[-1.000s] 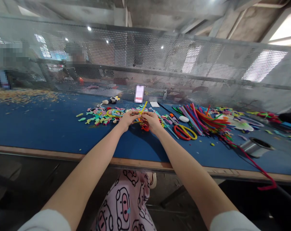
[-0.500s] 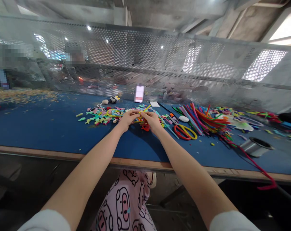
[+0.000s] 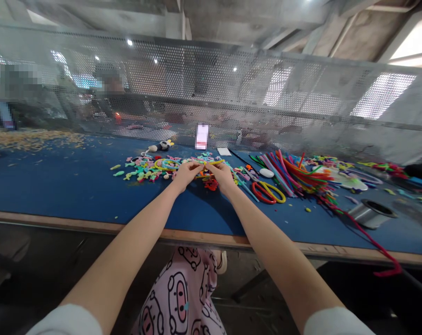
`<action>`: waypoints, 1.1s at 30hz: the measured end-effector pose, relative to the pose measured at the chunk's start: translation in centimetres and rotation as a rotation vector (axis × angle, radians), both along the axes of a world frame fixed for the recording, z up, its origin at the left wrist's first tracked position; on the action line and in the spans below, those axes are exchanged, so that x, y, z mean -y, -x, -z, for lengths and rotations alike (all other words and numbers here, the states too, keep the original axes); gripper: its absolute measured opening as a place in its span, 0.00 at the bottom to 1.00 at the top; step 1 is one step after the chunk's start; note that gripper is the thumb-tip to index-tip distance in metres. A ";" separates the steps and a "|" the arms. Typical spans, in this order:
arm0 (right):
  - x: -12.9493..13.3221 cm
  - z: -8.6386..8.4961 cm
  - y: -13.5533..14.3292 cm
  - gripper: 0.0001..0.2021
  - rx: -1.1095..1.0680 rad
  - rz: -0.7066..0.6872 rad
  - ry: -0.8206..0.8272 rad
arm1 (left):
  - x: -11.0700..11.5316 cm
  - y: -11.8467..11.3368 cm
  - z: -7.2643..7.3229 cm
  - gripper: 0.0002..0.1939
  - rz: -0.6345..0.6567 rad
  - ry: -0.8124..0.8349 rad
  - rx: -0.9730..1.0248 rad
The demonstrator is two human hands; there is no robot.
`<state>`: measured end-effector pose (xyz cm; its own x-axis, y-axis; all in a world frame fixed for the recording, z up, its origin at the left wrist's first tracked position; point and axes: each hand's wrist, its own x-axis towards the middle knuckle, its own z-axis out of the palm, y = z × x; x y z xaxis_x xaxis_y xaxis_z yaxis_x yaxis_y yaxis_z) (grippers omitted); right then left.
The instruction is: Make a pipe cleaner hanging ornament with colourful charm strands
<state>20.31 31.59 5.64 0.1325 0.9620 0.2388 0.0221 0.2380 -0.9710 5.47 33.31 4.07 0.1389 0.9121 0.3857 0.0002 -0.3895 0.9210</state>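
Two hands are working close together above the table [image 3: 74, 190], and your yellow strip [image 3: 216, 162] is spanning the short space between them. The strip is changing angle: its free length, sticking up steeply a second ago, is now lying almost level across the right fingertips. That is suggesting the strip is being bent or wound at the pinch, the hands themselves keeping much the same place. Your left hand [image 3: 187, 174] is pinching nearly closed, thumb and forefinger seeming to grip the strip's inner end; your right hand [image 3: 222, 175] is also pinching nearly closed, holding the strip farther along. The exact contact is hiding behind the fingers, so you are not showing how firm either grip is. A red piece [image 3: 211, 185] is lying just below, between the hands. Small coloured pieces [image 3: 144, 174] are spreading on the left; scissors [image 3: 283, 195] are resting beside the right hand, with a bundle of coloured stems [image 3: 284, 174] fanning out beyond. A spool [image 3: 364, 214] is sitting well apart, farther right. A phone [image 3: 201, 136] is standing behind the work.
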 end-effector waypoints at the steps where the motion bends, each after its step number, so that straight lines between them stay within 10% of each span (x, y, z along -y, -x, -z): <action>1: 0.1 0.0 0.0 0.11 -0.010 -0.005 -0.001 | 0.1 0.0 0.0 0.11 -0.004 -0.012 -0.014; 18: 0.0 0.1 0.0 0.09 -0.093 -0.022 0.023 | 0.1 -0.5 0.2 0.17 0.179 0.095 0.211; 33: -1.0 0.7 -0.2 0.20 -0.058 0.011 -0.082 | -0.8 -0.3 0.2 0.10 0.049 0.171 0.292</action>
<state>20.51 32.55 4.97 0.1584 0.9378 0.3088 -0.0304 0.3173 -0.9478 5.81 34.07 3.88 0.0908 0.9618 0.2582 -0.2880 -0.2229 0.9314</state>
